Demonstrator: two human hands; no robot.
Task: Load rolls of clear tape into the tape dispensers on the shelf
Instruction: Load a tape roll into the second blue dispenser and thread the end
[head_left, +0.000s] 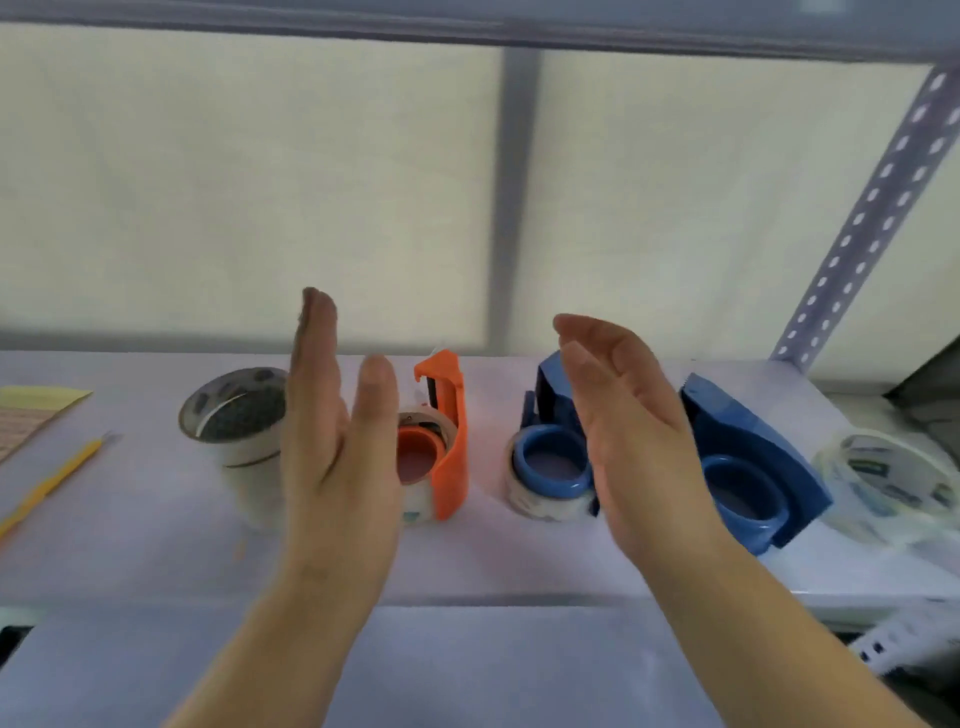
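On the white shelf (467, 561) an orange tape dispenser (449, 441) stands with a clear roll on its hub. To its right a blue dispenser (550, 462) also carries a clear roll. Further right, a second blue dispenser (753, 467) has a bare hub. A loose clear tape roll (236, 415) stands at the left, and another loose roll (883, 478) lies at the far right. My left hand (332, 441) is raised in front of the orange dispenser, fingers apart, holding nothing. My right hand (634, 431) hovers before the blue dispensers, open and empty.
A yellow pencil-like tool (52, 483) and a yellow paper pad (31, 410) lie at the shelf's left end. A perforated metal upright (872, 208) rises at the back right. A pale panel closes the shelf's back, and another shelf board runs overhead.
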